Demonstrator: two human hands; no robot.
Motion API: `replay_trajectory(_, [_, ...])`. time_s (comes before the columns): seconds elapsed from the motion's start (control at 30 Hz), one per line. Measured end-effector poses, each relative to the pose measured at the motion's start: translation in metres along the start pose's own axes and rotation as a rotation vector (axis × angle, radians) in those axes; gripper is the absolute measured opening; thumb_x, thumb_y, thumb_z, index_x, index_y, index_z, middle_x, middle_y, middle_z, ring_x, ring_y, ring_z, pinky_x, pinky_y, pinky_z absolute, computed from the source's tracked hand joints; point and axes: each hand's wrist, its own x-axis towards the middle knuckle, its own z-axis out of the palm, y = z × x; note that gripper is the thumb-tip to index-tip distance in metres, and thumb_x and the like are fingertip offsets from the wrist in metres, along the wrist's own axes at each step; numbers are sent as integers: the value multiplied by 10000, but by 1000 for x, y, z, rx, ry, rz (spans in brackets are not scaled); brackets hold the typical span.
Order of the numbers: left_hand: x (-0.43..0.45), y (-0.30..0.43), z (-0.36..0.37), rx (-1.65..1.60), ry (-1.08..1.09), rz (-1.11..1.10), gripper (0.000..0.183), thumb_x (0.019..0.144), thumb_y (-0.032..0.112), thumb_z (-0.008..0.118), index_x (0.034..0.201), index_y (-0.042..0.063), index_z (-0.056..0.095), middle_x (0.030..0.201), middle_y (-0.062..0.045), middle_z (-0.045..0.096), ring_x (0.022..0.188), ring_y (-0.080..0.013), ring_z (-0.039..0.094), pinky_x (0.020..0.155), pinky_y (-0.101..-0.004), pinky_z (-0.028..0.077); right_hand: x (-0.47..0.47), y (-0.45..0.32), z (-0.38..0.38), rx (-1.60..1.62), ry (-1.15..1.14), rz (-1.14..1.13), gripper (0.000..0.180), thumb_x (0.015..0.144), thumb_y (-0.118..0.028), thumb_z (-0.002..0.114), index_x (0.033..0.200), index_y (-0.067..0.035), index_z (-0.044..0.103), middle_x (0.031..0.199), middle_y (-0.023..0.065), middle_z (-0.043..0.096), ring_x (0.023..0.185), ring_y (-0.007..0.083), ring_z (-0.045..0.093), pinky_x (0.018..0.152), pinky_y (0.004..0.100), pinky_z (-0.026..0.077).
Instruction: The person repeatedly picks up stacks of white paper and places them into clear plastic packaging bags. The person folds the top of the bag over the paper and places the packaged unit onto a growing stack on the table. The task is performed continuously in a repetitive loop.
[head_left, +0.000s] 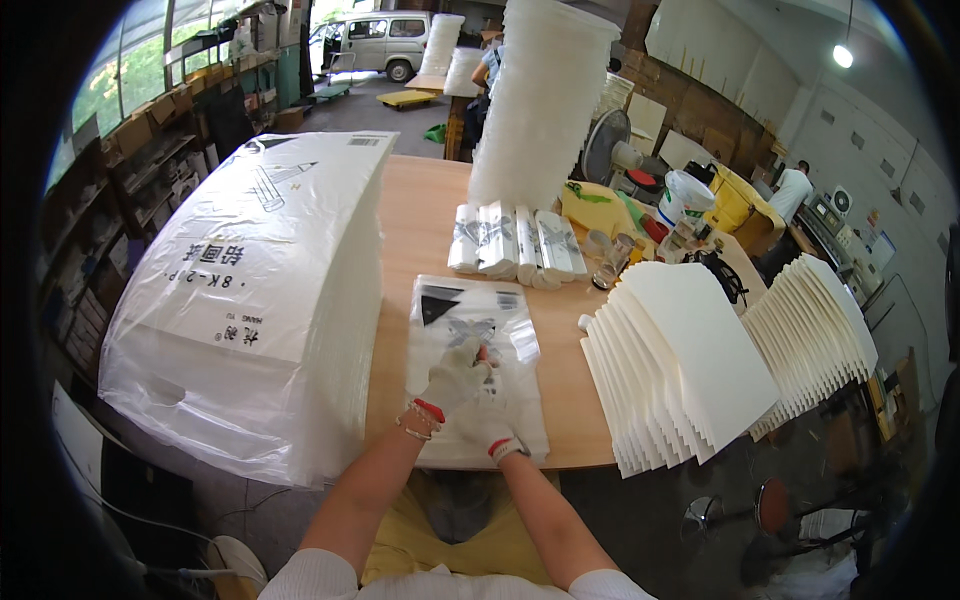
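Observation:
A flat pile of clear printed plastic bags (517, 330) lies at the table's front edge, before my body. My left hand (454, 375), in a white glove with a red cuff, is over the middle of the bags with its fingers curled; whether it pinches the film cannot be made out. Lower on the same pile is my right hand (491, 431), also gloved, blurred and low against the plastic. To my left stands a tall stack of bagged white paper packs (247, 300), printed with pencils and writing. Fanned stacks of white paper sheets (682, 360) lie to my right.
Folded bag bundles (510, 240) lie behind the pile, before a tall stack of translucent packs (540, 105). Glass jars (613, 262), a white bucket (684, 195) and a fan (606, 146) stand back right. A stool (772, 506) is low right. Two people work farther off.

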Motion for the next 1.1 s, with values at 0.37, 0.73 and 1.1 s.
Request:
replay_trajectory(0.37, [-57,-12,-11,522,93,547,353,699,106,634,1037,61,541,995,-122,573,943,-297,536,766,-372,457,-125,-28,-159,449,-108,-67,239,790,-117,615,999,-6,580,922,146,616,846,253,594,732,337,474])
replay_trajectory(0.73, [-101,57,-14,361,75,570,305,691,71,663,982,40,576,833,-94,604,754,-268,598,646,-318,483,-123,101,-376,-425,352,-265,615,660,-335,762,1114,-11,504,1059,150,569,1012,311,537,866,370,436])
replay_trajectory(1.1, [-126,91,69,-35,-582,493,227,745,33,616,967,32,567,901,-92,598,823,-201,595,705,-301,484,-103,121,-402,-421,410,-224,248,791,-229,624,940,-31,618,872,91,641,749,231,619,668,353,490])
